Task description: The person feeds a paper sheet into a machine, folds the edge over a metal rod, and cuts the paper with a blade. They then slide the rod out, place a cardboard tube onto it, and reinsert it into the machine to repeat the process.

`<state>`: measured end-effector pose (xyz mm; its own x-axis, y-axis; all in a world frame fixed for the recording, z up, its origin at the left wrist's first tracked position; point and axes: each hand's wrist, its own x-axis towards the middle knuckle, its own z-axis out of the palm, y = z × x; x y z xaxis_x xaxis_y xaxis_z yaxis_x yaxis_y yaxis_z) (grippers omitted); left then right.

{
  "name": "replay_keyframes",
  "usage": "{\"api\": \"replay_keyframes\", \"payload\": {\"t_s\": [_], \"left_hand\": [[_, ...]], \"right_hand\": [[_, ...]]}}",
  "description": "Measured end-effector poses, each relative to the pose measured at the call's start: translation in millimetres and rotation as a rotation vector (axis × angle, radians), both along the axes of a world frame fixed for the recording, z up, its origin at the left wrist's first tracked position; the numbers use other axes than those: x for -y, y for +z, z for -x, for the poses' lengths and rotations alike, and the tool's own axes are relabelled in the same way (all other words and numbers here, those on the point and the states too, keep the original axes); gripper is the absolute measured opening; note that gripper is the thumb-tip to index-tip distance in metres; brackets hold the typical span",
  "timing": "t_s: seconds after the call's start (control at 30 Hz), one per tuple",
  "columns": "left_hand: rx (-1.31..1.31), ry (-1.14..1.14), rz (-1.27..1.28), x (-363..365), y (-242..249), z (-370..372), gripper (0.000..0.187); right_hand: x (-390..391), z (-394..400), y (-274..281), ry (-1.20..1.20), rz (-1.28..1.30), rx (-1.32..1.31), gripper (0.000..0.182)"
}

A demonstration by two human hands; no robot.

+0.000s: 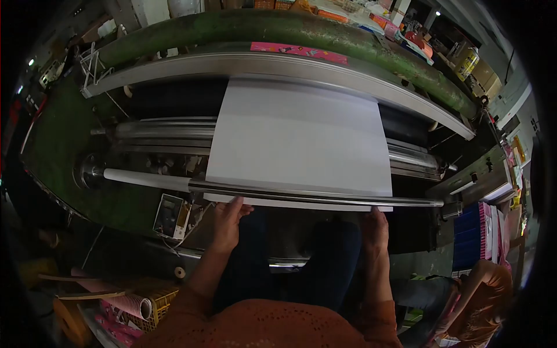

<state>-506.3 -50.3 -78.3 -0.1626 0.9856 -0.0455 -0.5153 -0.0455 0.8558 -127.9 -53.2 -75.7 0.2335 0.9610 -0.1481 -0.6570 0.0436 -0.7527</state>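
Note:
A wide white sheet [299, 136] comes down from the rollers and passes behind a metal bar [319, 196], its lower edge showing just below the bar. At the sheet's lower left corner is my left hand [229, 218], with the thumb up by the bar and fingers curled at the edge. My right hand [376, 227] is at the lower right corner, its fingertips at the paper's edge. Part of the grip of each hand is hidden. A white tube [145, 178] surrounds the bar's left part.
A green roller [261, 26] and a metal beam [191, 61] cross the far side. A small control box [170, 216] sits left of my left hand. At lower right is another person in an orange top [484, 301]. A yellow crate [161, 307] stands lower left.

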Motion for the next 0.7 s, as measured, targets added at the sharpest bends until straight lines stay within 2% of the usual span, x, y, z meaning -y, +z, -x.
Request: {"api": "replay_keyframes", "payload": {"t_s": [0.1, 0.17, 0.2, 0.27, 0.3, 0.37, 0.47, 0.53, 0.57, 0.63, 0.67, 0.7], "left_hand": [[-0.042, 0.031, 0.045, 14, 25, -2, 0.021], [-0.047, 0.048, 0.062, 23, 44, -3, 0.022], [-0.045, 0.062, 0.07, 24, 56, -4, 0.021], [-0.045, 0.076, 0.087, 25, 70, -7, 0.021], [-0.034, 0.095, 0.081, 25, 74, -8, 0.021], [-0.025, 0.114, 0.076, 21, 78, -7, 0.022], [0.009, 0.109, 0.068, 18, 83, -9, 0.023], [-0.115, 0.226, -0.078, 18, 98, -19, 0.021], [-0.119, 0.232, -0.074, 16, 96, -20, 0.021], [-1.139, 0.244, -0.635, 11, 90, -24, 0.023], [-1.311, 0.167, -0.756, 7, 92, -29, 0.035], [-1.31, 0.164, -0.752, 3, 89, -37, 0.035]], "right_hand": [[17, 20, 38, -0.191, 0.122, 0.132, 0.013], [28, 10, 54, -0.13, 0.161, 0.29, 0.014], [33, 8, 67, -0.118, 0.211, 0.469, 0.012], [34, 31, 92, -0.292, -0.116, 0.928, 0.02], [42, 46, 120, -0.272, -0.162, 1.185, 0.033], [38, 36, 136, -0.316, -0.265, 1.988, 0.033], [7, 24, 151, -0.281, -0.418, 2.02, 0.017], [-19, 26, 166, -0.178, -0.375, 2.02, 0.015], [-32, 23, 169, -0.11, -0.352, 2.001, 0.015], [-60, 15, 166, -0.044, -0.357, 2.01, 0.013], [-72, 9, 161, 0.047, -0.359, 1.971, 0.013], [-81, 6, 158, 0.136, -0.359, 1.93, 0.013]]}}
